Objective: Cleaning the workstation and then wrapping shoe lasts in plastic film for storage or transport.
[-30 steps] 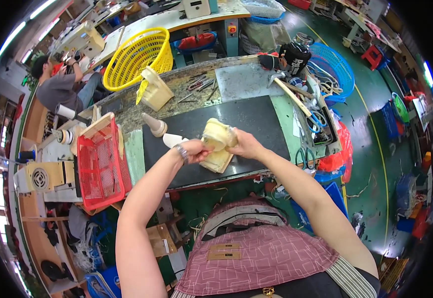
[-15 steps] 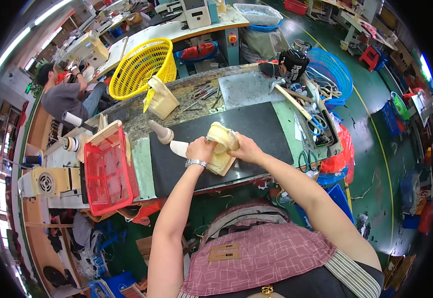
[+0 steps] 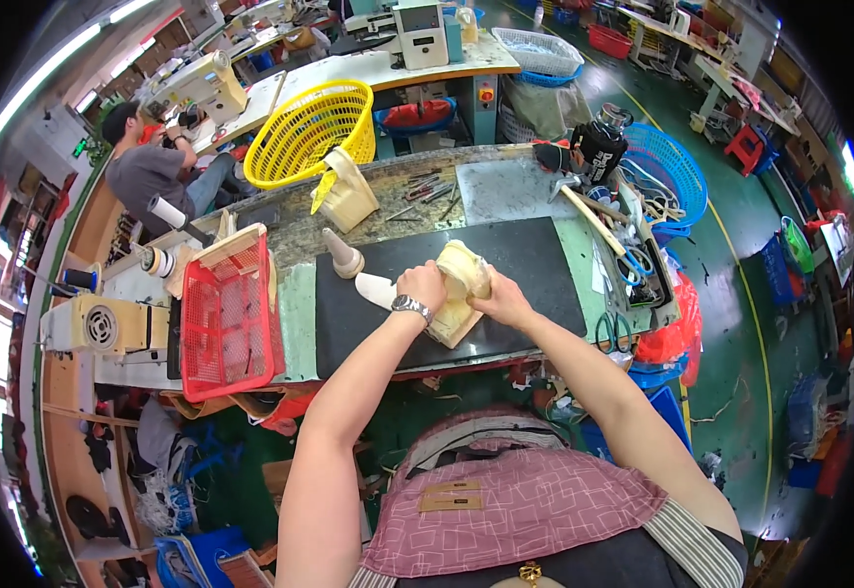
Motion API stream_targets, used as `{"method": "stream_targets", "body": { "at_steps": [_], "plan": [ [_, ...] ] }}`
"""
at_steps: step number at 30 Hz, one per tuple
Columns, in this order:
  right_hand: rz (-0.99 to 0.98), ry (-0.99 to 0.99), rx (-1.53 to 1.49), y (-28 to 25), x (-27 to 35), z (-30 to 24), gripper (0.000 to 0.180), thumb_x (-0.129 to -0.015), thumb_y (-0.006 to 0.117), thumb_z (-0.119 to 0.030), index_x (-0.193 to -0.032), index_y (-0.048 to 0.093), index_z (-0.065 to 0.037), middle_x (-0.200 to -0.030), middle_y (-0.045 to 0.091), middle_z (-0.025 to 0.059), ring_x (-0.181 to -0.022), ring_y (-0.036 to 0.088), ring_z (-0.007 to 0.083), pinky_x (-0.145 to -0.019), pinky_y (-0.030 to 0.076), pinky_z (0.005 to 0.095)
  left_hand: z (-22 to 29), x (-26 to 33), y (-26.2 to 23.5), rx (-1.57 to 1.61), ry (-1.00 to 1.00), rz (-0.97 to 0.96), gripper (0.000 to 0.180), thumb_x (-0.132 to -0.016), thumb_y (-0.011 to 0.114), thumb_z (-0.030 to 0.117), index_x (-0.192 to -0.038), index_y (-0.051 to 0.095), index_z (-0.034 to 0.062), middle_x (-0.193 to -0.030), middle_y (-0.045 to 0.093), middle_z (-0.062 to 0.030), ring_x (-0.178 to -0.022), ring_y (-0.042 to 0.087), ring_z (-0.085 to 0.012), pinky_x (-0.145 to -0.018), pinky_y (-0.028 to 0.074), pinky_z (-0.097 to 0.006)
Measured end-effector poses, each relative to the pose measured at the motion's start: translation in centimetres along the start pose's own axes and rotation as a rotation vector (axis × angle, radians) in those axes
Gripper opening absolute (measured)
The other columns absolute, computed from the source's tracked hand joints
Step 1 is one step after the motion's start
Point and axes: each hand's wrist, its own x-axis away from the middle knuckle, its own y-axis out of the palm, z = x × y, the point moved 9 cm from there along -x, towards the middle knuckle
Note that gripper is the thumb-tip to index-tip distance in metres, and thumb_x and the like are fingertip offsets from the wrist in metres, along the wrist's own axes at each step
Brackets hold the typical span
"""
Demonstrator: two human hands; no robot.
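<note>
A cream shoe last with pale upper material (image 3: 460,277) rests on the black mat (image 3: 525,265) at the near edge of the workbench. My left hand (image 3: 425,286), with a wristwatch, grips its left side. My right hand (image 3: 502,299) holds its right side. Both hands are closed around the piece. Just left of my left hand lies a white insole-shaped piece (image 3: 376,290), and a cone-shaped cream object (image 3: 343,255) stands upright beyond it.
A red mesh basket (image 3: 227,309) sits left of the mat. At the back stand a yellow basket (image 3: 309,132) and a cream shoe form (image 3: 349,194). Tools, scissors (image 3: 611,331) and a dark container (image 3: 599,147) line the right side. Another person (image 3: 152,171) sits far left.
My view has shifted, so the bench sits lower in the picture. Both hands stay on the cream shoe piece and have turned it slightly on the mat.
</note>
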Motion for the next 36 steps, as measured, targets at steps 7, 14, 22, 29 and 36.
{"method": "stream_targets", "body": {
  "at_steps": [7,14,22,29,36],
  "plan": [
    [0.042,0.062,-0.009,-2.3,0.1,-2.7,0.047,-0.063,0.06,-0.025,-0.101,0.042,-0.003,-0.085,0.056,0.0198,-0.085,0.054,0.0364,-0.075,0.043,0.0407,-2.1,0.5,-4.7,0.715,0.041,-0.077,0.051,-0.072,0.057,0.023,-0.116,0.04,0.0047,-0.101,0.055,-0.0202,-0.092,0.055,-0.0328,-0.076,0.045,-0.04],
    [0.041,-0.019,-0.138,-5.9,3.0,-8.9,0.043,-0.059,0.061,-0.023,-0.097,0.049,-0.003,-0.088,0.058,0.0166,-0.083,0.056,0.0316,-0.074,0.043,0.0365,8.3,2.3,-11.4,0.233,0.451,-0.325,0.058,-0.067,0.066,0.034,-0.112,0.05,0.0009,-0.1,0.058,-0.0175,-0.092,0.056,-0.0289,-0.079,0.044,-0.035],
    [-0.318,-0.157,-0.304,-6.7,7.5,-12.1,0.047,-0.057,0.061,-0.018,-0.1,0.051,-0.001,-0.088,0.058,0.0143,-0.082,0.057,0.0244,-0.074,0.044,0.0317,9.0,8.2,-10.2,1.055,0.076,-0.999,0.023,-0.077,0.061,0.011,-0.097,0.059,0.0007,-0.089,0.06,-0.0022,-0.079,0.053,-0.0067,-0.074,0.043,-0.022],
    [-0.324,-0.082,-0.409,-5.2,8.2,-10.9,0.048,-0.056,0.061,-0.018,-0.1,0.051,-0.002,-0.087,0.059,0.0143,-0.082,0.057,0.0224,-0.074,0.044,0.031,9.6,7.3,-8.4,0.437,0.172,-0.759,0.028,-0.084,0.053,0.028,-0.075,0.05,0.0018,-0.069,0.054,-0.0056,-0.062,0.046,-0.0115,-0.057,0.04,-0.028],
    [-0.454,-0.057,-0.405,-3.8,8.8,-10.1,0.05,-0.056,0.061,-0.02,-0.101,0.051,-0.001,-0.087,0.058,0.0126,-0.081,0.057,0.0209,-0.073,0.044,0.0307,6.7,10.4,-8.3,1.163,-0.031,-1.128,0.033,-0.084,0.053,0.012,-0.112,0.052,-0.004,-0.104,0.058,-0.0059,-0.094,0.053,-0.0102,-0.081,0.042,-0.025]
  ]
}}
